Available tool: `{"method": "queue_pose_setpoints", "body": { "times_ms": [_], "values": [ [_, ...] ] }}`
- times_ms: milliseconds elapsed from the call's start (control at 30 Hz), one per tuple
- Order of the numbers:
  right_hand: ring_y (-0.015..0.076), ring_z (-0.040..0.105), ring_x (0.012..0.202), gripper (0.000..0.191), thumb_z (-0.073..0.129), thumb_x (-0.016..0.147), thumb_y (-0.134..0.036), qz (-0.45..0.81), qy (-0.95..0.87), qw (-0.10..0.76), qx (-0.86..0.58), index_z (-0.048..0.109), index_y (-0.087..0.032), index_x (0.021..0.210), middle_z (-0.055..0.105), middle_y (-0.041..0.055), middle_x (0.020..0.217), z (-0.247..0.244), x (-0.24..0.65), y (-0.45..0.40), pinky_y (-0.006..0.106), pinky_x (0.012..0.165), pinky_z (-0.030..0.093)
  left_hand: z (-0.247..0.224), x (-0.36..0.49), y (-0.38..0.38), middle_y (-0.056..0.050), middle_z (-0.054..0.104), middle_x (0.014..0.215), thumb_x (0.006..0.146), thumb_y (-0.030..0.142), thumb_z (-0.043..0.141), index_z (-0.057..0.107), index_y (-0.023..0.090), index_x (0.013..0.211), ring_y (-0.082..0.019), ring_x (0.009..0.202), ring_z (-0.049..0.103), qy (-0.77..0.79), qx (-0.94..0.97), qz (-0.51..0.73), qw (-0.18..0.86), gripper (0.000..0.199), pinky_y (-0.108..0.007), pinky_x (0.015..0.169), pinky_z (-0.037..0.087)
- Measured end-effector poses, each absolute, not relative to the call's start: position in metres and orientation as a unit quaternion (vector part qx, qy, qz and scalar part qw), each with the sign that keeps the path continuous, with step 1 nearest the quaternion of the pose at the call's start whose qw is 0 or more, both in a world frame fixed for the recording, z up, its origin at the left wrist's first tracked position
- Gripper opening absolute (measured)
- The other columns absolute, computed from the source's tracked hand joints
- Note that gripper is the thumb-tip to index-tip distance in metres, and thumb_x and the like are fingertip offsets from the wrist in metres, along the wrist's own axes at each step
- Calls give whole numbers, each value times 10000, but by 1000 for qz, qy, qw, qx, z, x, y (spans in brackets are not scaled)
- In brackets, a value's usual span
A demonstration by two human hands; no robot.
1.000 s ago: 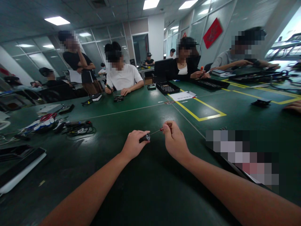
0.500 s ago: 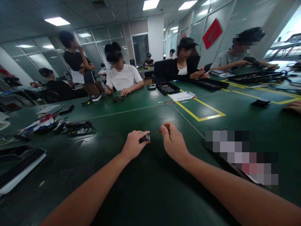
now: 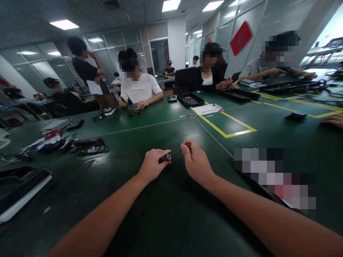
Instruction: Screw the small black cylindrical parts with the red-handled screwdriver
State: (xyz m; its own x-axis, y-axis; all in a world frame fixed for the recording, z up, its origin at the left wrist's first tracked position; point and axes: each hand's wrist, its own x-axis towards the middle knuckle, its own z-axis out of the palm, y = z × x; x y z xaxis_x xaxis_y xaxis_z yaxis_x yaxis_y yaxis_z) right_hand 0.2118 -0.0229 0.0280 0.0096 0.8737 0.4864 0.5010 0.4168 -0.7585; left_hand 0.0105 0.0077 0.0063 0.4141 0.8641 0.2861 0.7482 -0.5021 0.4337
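My left hand (image 3: 152,165) is closed around a short black cylinder (image 3: 167,157), whose round, lighter end faces right toward my other hand. In my right hand (image 3: 197,160) is a screwdriver (image 3: 180,150) with a reddish handle, mostly hidden by the fingers. Its thin shaft points left, and the tip is at or very near the cylinder's end; whether they touch is too small to tell. Both hands are just above the green table (image 3: 150,214).
Bundled cables (image 3: 89,146) lie at the left, near a black-and-white case (image 3: 26,194). A black parts tray (image 3: 190,100) and white paper (image 3: 209,109) are ahead. A blurred-out item (image 3: 276,178) lies at right. People sit across the table.
My right hand has shifted slightly left, bringing the screwdriver's tip closer to the cylinder's end. My left hand has hardly moved.
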Motion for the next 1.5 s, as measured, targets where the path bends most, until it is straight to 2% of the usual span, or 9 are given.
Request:
{"method": "queue_pose_setpoints", "body": {
  "times_ms": [300,467,733,867,1000,1167,1300,1433,1500],
  "values": [
    [221,623,751,174,393,1001,-320,150,-670,494,-533,530,-220,964,645,54,844,27,212,-20,349,692,431,7,11,7,-31,685,1176,882,269,752,631,313,1303,-266,1105,585,496,828,236,112,441,-453,975,433],
    [210,622,753,176,400,1012,-313,154,-660,510,-529,543,-214,984,643,48,855,31,213,-22,347,692,446,8,12,7,-51,673,1177,897,264,715,637,256,1274,-264,1107,589,507,809,265,134,384,-450,1000,455],
    [226,640,946,139,499,1006,-299,97,-657,588,-462,591,-237,1090,668,71,1019,34,214,-28,407,870,508,26,13,4,-79,642,1227,921,263,614,579,213,1282,-257,1128,602,532,748,337,209,365,-422,1035,469],
    [240,651,1005,188,488,1015,-299,81,-657,592,-459,595,-254,1163,687,81,1078,35,215,-30,445,909,514,36,18,4,-66,665,1120,886,219,592,602,213,1209,-234,1001,635,545,756,280,230,322,-366,896,510],
    [239,656,1004,188,486,1012,-283,87,-654,597,-456,601,-244,1155,689,85,1067,36,216,-29,444,909,517,39,30,7,-21,684,922,866,342,698,679,235,1015,-215,824,642,525,795,202,226,184,-323,722,477],
    [234,657,995,187,493,1008,-286,94,-651,604,-450,602,-234,1150,683,79,1061,35,217,-28,431,901,518,36,49,13,-36,704,950,863,386,728,693,274,1119,-247,845,661,545,808,113,194,282,-325,690,464],
    [226,657,980,175,495,1008,-287,97,-655,601,-447,599,-238,1140,683,76,1051,34,217,-28,421,894,522,33,56,17,-40,715,935,879,377,696,726,268,1014,-242,819,666,539,819,71,182,176,-315,676,472],
    [225,657,981,173,492,1011,-290,110,-657,598,-447,598,-240,1138,682,73,1046,35,216,-28,420,895,521,33,47,21,-40,718,932,869,327,666,730,256,962,-231,827,671,533,818,105,192,134,-312,708,484],
    [224,656,976,172,493,1012,-291,114,-655,599,-447,601,-237,1135,682,73,1043,36,216,-28,419,895,520,35,37,24,-41,712,908,864,327,649,717,236,967,-213,761,674,538,794,146,243,153,-307,688,487]
  ]
}}
